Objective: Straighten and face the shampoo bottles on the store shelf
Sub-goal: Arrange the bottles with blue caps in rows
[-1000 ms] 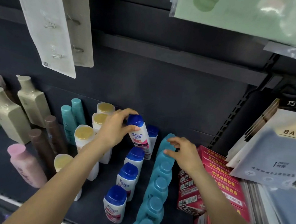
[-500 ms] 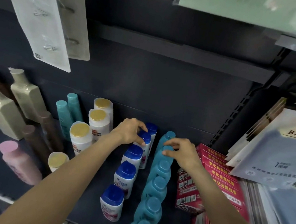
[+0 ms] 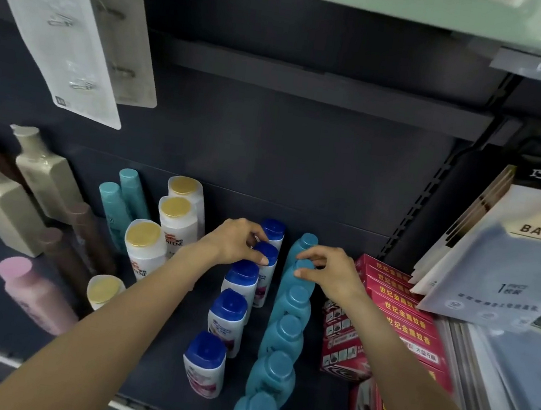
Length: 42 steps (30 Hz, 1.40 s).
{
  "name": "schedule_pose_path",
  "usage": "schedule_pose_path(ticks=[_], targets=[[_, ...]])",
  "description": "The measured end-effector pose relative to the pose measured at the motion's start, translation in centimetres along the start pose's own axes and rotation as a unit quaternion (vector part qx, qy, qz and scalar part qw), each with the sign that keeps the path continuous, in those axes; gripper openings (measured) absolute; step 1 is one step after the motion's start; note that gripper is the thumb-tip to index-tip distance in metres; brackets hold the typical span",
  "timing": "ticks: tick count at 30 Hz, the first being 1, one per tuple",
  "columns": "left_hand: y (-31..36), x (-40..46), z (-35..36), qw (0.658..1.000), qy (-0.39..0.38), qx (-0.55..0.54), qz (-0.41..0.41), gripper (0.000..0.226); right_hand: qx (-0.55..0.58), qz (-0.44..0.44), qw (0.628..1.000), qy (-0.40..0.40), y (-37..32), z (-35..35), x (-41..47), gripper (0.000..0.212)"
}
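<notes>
Blue-capped bottle under left hand

bath towel pack lettering cut off at right edge.

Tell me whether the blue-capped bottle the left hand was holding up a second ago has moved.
Yes. The blue-capped bottle has come down from its tilted, raised position into its row, just in front of the rearmost bottle; the left hand still grips its cap.

Dark shelf with bottles, red boxes.
</notes>
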<state>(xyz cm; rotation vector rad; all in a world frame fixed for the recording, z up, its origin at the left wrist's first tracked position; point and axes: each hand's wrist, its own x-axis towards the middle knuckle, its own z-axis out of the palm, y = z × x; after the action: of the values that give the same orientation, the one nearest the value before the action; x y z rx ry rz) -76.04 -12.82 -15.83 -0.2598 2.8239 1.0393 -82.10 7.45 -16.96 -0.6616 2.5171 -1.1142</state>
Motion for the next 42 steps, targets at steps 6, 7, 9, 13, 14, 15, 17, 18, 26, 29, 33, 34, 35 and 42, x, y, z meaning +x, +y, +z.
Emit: schedule_pose_path(ticks=[6, 7, 9, 13, 14, 15, 17, 18, 26, 29, 33, 34, 35, 42], targets=[[-0.3, -2.7, -0.4, 0.996, 0.077, -0.038, 0.033, 0.030, -0.002, -0.002, 1.000, 0.015, -0.2, 0.3, -0.5, 0.030], [-0.4, -3.3, -0.5, 0.997, 0.052, -0.042, 0.040, 0.031, -0.004, -0.002, 1.000, 0.018, -0.3, 0.4, -0.6, 0.029], [-0.6, -4.2, -0.6, 0.999, -0.014, -0.018, 0.044, 0.037, -0.013, -0.001, 1.000, 0.026, -0.5, 0.6, -0.8, 0.030], [-0.6, -4.6, 0.0, 0.997, -0.018, 0.054, 0.051, 0.042, -0.039, 0.000, 0.998, 0.040, -1.0, 0.6, -1.2, 0.031], [-0.4, -4.7, 0.1, 0.996, -0.005, 0.064, 0.054, 0.041, -0.048, 0.000, 0.998, 0.040, -1.2, 0.6, -1.3, 0.032], [-0.3, -4.9, 0.1, 0.996, 0.006, 0.068, 0.057, 0.040, -0.055, 0.000, 0.998, 0.038, -1.4, 0.5, -1.4, 0.034], [-0.4, -5.6, -0.1, 0.996, 0.033, 0.052, 0.060, 0.038, -0.058, -0.005, 0.998, 0.032, -1.9, 0.3, -1.8, 0.040], [-0.5, -6.0, -0.3, 0.996, 0.054, 0.033, 0.060, 0.036, -0.059, -0.014, 0.998, 0.036, -2.2, 0.3, -2.1, 0.042], [0.6, -11.6, -5.4, 0.958, 0.228, -0.140, 0.101, 0.026, 0.020, -0.058, 0.997, 0.038, -5.2, 0.9, -3.7, 0.024], [0.7, -13.3, -6.6, 0.930, 0.271, -0.220, 0.117, 0.027, 0.021, -0.026, 0.998, 0.043, -5.8, 1.4, -4.1, 0.039], [0.9, -15.2, -6.6, 0.874, 0.321, -0.342, 0.125, 0.027, 0.257, 0.102, 0.961, -0.009, -6.9, 1.8, -5.4, 0.054], [0.9, -15.5, -6.3, 0.864, 0.325, -0.364, 0.122, 0.028, 0.334, 0.119, 0.935, -0.033, -7.3, 1.7, -5.9, 0.051], [0.9, -15.7, -6.0, 0.857, 0.325, -0.383, 0.119, 0.028, 0.404, 0.123, 0.905, -0.046, -7.7, 1.6, -6.3, 0.047], [0.4, -16.1, -4.0, 0.841, 0.280, -0.457, 0.077, 0.033, 0.627, 0.069, 0.775, 0.050, -8.0, 1.9, -7.8, 0.022]])
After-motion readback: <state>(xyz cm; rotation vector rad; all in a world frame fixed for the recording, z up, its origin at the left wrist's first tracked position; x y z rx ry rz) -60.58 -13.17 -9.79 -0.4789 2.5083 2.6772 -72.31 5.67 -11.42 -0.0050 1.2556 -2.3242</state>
